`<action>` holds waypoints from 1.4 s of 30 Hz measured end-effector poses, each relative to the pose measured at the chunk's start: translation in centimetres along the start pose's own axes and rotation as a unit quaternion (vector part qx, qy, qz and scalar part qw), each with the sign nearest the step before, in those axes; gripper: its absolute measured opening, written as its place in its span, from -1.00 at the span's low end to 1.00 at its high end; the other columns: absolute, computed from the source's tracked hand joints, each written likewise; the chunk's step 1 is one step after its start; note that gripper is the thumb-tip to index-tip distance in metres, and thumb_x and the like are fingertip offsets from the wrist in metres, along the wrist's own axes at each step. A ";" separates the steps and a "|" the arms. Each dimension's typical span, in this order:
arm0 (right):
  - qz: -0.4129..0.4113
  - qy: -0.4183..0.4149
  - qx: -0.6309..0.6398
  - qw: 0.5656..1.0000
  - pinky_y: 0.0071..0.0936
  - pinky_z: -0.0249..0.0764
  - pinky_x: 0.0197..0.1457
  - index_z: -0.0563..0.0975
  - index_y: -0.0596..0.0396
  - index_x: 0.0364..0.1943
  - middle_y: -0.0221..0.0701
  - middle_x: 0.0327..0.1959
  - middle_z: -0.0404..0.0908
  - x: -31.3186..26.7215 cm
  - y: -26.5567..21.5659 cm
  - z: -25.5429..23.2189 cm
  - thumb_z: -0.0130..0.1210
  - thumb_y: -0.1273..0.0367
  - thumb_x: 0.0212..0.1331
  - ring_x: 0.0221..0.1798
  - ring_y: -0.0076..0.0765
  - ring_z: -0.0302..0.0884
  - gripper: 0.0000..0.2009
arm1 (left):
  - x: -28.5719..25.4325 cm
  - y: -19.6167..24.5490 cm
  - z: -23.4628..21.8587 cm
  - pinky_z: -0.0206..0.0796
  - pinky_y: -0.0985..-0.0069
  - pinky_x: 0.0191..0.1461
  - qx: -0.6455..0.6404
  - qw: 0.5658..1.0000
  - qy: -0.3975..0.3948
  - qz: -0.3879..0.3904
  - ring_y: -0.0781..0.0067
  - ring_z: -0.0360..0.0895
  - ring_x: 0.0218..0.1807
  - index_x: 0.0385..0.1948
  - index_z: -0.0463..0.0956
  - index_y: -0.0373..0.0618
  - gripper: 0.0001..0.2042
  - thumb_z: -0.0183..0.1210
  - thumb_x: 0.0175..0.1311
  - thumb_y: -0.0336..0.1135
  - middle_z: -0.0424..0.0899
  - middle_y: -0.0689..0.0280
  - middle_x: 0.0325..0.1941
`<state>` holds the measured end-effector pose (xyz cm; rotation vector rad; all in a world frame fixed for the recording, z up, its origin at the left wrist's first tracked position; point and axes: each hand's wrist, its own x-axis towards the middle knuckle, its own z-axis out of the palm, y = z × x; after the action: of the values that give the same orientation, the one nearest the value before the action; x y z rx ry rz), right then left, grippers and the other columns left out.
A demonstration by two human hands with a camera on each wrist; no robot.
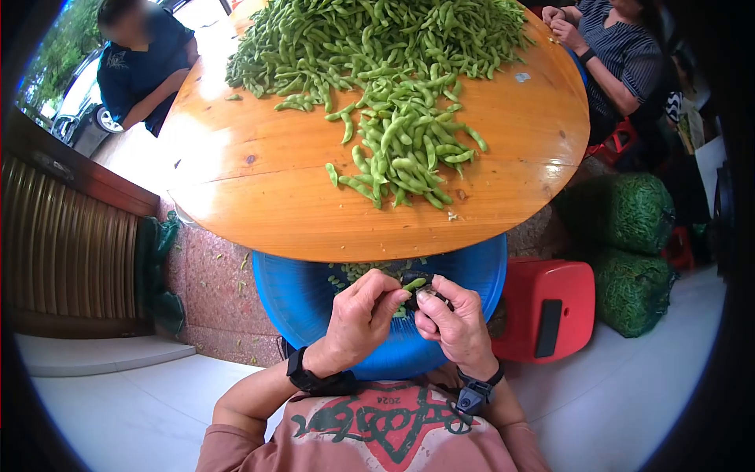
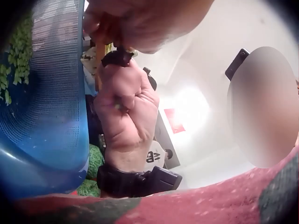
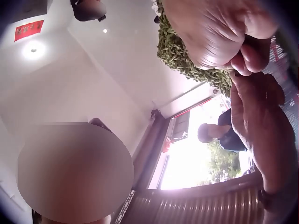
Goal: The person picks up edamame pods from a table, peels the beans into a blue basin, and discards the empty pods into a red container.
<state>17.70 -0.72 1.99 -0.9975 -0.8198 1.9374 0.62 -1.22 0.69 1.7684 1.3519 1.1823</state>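
Observation:
Above a blue basket [image 1: 275, 315], the left hand [image 1: 358, 318] pinches one end of a green pod [image 1: 414, 284] between thumb and fingers. The right hand [image 1: 458, 322] meets it from the other side, thumb bent over the pod, with black coverings on some fingers. In the left wrist view the right hand [image 2: 126, 100] is curled, with a black piece [image 2: 117, 58] at its fingers. In the right wrist view the left hand [image 3: 261, 112] touches the right hand [image 3: 215, 32] at the fingertips; the pod is hidden there. Loose beans [image 1: 358, 270] lie in the basket.
A large heap of pods [image 1: 370, 39] covers the back of the wooden table [image 1: 267, 212], a smaller pile [image 1: 409, 149] nearer its front edge. A red stool [image 1: 570, 307] and full green net bags [image 1: 629, 291] stand at the right. Two other people sit across the table.

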 end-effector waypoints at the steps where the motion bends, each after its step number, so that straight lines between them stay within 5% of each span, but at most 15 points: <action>1: -0.044 -0.003 -0.039 0.998 -0.67 0.14 -0.55 0.51 0.21 -0.21 -0.57 -0.57 0.33 0.1 0.3 0.0 0.01 0.44 0.44 -0.55 -0.73 0.23 -0.89 | 0.1 -0.1 0.1 0.28 0.57 -0.43 0.031 0.997 0.029 0.062 0.60 0.43 -0.51 -0.36 0.49 -0.23 -0.87 0.17 0.43 -0.43 0.52 0.37 -0.53; 5: -0.006 -0.059 0.059 0.996 -0.70 0.10 -0.56 0.54 0.22 -0.17 -0.60 -0.53 0.32 -0.2 -0.7 -0.8 -0.02 0.48 0.44 -0.57 -0.74 0.20 -0.88 | -0.6 0.1 -1.1 0.29 0.56 -0.43 -0.136 0.978 -0.087 -0.130 0.56 0.44 -0.51 -0.35 0.50 -0.20 -0.84 0.13 0.48 -0.36 0.55 0.37 -0.49; 7: 0.015 -0.072 0.085 0.994 -0.70 0.10 -0.56 0.54 0.22 -0.16 -0.60 -0.52 0.33 -0.4 -1.1 -1.3 -0.03 0.49 0.44 -0.57 -0.75 0.19 -0.88 | -0.1 0.2 -1.5 0.29 0.57 -0.42 -0.562 0.730 -0.173 -0.348 0.60 0.43 -0.51 -0.31 0.50 -0.17 -0.79 0.09 0.53 -0.26 0.56 0.38 -0.47; 10: 0.039 -0.085 0.110 0.990 -0.72 0.11 -0.55 0.55 0.22 -0.12 -0.61 -0.51 0.35 -0.5 -0.6 -2.4 -0.02 0.50 0.42 -0.58 -0.76 0.18 -0.88 | 0.0 -0.5 -1.2 0.32 0.61 -0.40 -0.549 0.723 -0.217 -0.358 0.61 0.45 -0.48 -0.24 0.51 -0.16 -0.74 0.06 0.55 -0.15 0.54 0.39 -0.48; 11: 0.013 -0.069 0.038 0.997 -0.68 0.16 -0.54 0.55 0.23 -0.14 -0.59 -0.51 0.36 -0.5 -0.3 -2.7 0.00 0.50 0.40 -0.57 -0.73 0.23 -0.89 | 0.1 -0.7 -1.1 0.32 0.61 -0.40 -0.548 0.724 -0.217 -0.358 0.61 0.45 -0.48 -0.24 0.51 -0.16 -0.74 0.06 0.55 -0.15 0.54 0.39 -0.48; 13: -0.012 -0.051 -0.033 0.998 -0.64 0.22 -0.53 0.56 0.25 -0.16 -0.56 -0.52 0.36 -0.6 -0.1 -2.7 0.03 0.50 0.38 -0.56 -0.70 0.28 -0.89 | 0.3 -0.9 -0.7 0.38 0.60 -0.35 -0.271 0.901 -0.191 -0.279 0.57 0.50 -0.40 -0.16 0.53 -0.20 -0.80 0.16 0.48 -0.23 0.55 0.38 -0.44; 14: -0.059 -0.025 -0.143 0.988 -0.59 0.28 -0.50 0.55 0.26 -0.21 -0.52 -0.52 0.38 -0.7 -0.2 -2.4 0.06 0.49 0.35 -0.53 -0.67 0.35 -0.90 | 0.4 -0.6 -0.5 0.38 0.60 -0.35 -0.271 0.901 -0.192 -0.280 0.57 0.50 -0.40 -0.16 0.53 -0.20 -0.80 0.16 0.48 -0.23 0.55 0.38 -0.44; 16: -0.105 0.002 -0.251 0.962 -0.54 0.34 -0.47 0.55 0.27 -0.26 -0.48 -0.51 0.40 -0.8 -0.4 -2.2 0.08 0.49 0.33 -0.50 -0.64 0.42 -0.90 | 1.2 1.1 -0.3 0.43 0.59 -0.27 -0.089 0.990 -0.080 -0.073 0.55 0.53 -0.27 -0.14 0.55 -0.24 -0.82 0.27 0.37 -0.35 0.56 0.36 -0.31; 21: -0.220 -0.046 -0.424 0.877 -0.52 0.39 -0.44 0.53 0.25 -0.36 -0.44 -0.47 0.47 -0.6 -0.4 -2.7 0.11 0.49 0.32 -0.47 -0.62 0.48 -0.88 | 1.3 -0.2 -0.8 0.40 0.59 -0.23 -0.105 0.980 -0.167 -0.038 0.60 0.49 -0.19 -0.22 0.57 -0.25 -0.86 0.30 0.31 -0.42 0.53 0.35 -0.18; 22: -0.218 -0.046 -0.423 0.878 -0.52 0.39 -0.44 0.53 0.25 -0.36 -0.44 -0.47 0.47 -0.8 -0.6 -2.9 0.11 0.49 0.32 -0.47 -0.62 0.48 -0.88 | 1.4 -0.5 -1.1 0.36 0.60 -0.24 -0.263 0.932 -0.207 -0.140 0.61 0.47 -0.22 -0.23 0.57 -0.23 -0.89 0.28 0.33 -0.41 0.52 0.38 -0.19; 23: -0.113 -0.091 -0.316 0.938 -0.53 0.38 -0.46 0.54 0.25 -0.36 -0.46 -0.47 0.47 -1.2 -1.1 -2.9 0.11 0.48 0.33 -0.48 -0.63 0.47 -0.88 | 1.4 -0.6 -1.2 0.32 0.61 -0.25 -0.410 0.848 -0.239 -0.236 0.62 0.45 -0.26 -0.25 0.58 -0.21 -0.91 0.26 0.36 -0.40 0.52 0.40 -0.20; 24: -0.005 -0.134 -0.199 0.971 -0.54 0.37 -0.48 0.54 0.24 -0.36 -0.48 -0.48 0.47 -1.5 -1.4 -3.1 0.11 0.48 0.33 -0.50 -0.63 0.46 -0.88 | 1.2 -0.9 -1.1 0.32 0.61 -0.25 -0.410 0.847 -0.239 -0.238 0.62 0.45 -0.26 -0.25 0.58 -0.21 -0.91 0.26 0.36 -0.40 0.52 0.40 -0.20; 27: 0.077 -0.131 -0.110 0.982 -0.55 0.33 -0.51 0.53 0.24 -0.37 -0.50 -0.49 0.46 -1.7 -1.3 -3.7 0.12 0.48 0.33 -0.53 -0.63 0.42 -0.87 | 0.5 -1.4 -0.6 0.28 0.64 -0.28 -0.552 0.729 -0.258 -0.313 0.66 0.42 -0.29 -0.24 0.55 -0.17 -0.89 0.21 0.42 -0.33 0.51 0.43 -0.21; 35: -0.127 -0.050 -0.364 0.921 -0.31 0.38 -0.38 0.52 0.28 -0.36 -0.20 -0.48 0.48 -1.0 -0.9 -2.5 0.15 0.55 0.16 -0.46 -0.16 0.48 -0.94 | 0.1 -0.3 -0.4 0.41 0.63 -0.32 -0.224 0.914 -0.220 -0.256 0.71 0.53 -0.36 -0.18 0.51 -0.25 -0.80 0.28 0.37 -0.31 0.61 0.44 -0.42; 42: -0.210 0.001 -0.434 0.876 -0.25 0.42 -0.36 0.52 0.26 -0.37 -0.17 -0.45 0.49 -0.7 -0.3 -1.9 0.15 0.59 0.12 -0.43 0.03 0.50 -0.96 | 0.3 0.4 -1.1 0.44 0.59 -0.34 -0.077 0.960 -0.228 -0.144 0.65 0.56 -0.42 0.00 0.53 -0.33 -0.80 0.07 0.51 -0.41 0.66 0.35 -0.45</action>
<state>19.69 -0.88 1.60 -1.1701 -1.8181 1.1618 -0.15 -1.06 1.59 1.5460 1.1534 0.6489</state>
